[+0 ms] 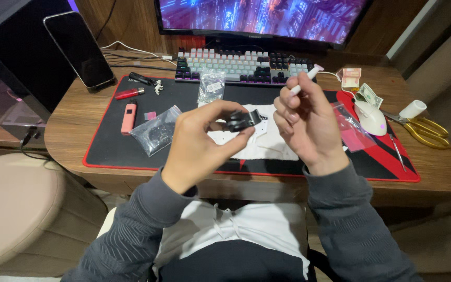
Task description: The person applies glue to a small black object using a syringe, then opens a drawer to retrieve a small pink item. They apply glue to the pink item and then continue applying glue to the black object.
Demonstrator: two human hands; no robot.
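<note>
Left hand: your left hand [197,143] is pinching a small black part [237,121] between thumb and fingertips, above the white cloth [267,143].
Right hand: your right hand [305,117] is curling loosely around a thin white tool [306,79], its tip pointing toward the keyboard [236,65].
Nearby: a clear parts bag [157,130] is lying on the desk mat [116,149].

Dim warm room, monitor [262,15] glowing purple above; frame sharp, wide-angle bending at edges

Small black part [238,121], white tool [305,79]
</note>
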